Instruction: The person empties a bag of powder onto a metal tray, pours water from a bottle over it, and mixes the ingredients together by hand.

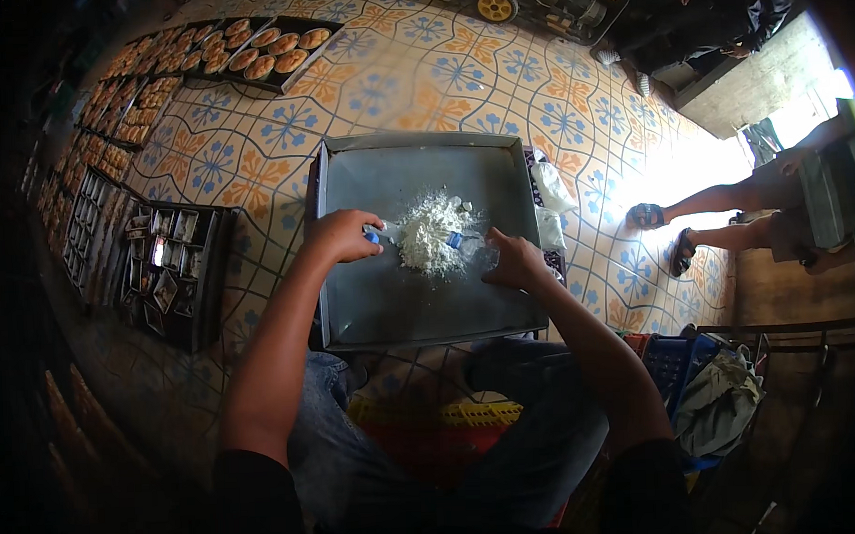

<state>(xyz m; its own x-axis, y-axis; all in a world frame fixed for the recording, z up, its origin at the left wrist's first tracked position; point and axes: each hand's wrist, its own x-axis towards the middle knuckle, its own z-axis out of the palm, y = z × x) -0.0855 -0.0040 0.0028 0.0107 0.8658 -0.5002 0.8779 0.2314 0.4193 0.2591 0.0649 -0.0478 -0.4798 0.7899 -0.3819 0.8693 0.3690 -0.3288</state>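
Observation:
A heap of white powder point(428, 237) with a few small lumps lies in the middle of a square grey metal tray point(391, 311) in front of my knees. From the left, my left hand point(344, 238) is closed on a small clear plastic piece with blue on it point(372, 237), at the heap's left edge. On the other side my right hand point(518, 262) grips a clear plastic piece with a blue band point(456, 240), whose far end touches the powder. The exact kind of either plastic piece is hard to make out.
White bags point(551, 189) sit beside the tray's right side. Trays of baked goods point(283, 52) cover the floor at far left, near stacked metal moulds point(169, 267). A person's legs point(726, 200) stand at right. A machine with a yellow wheel point(497, 6) is at the back.

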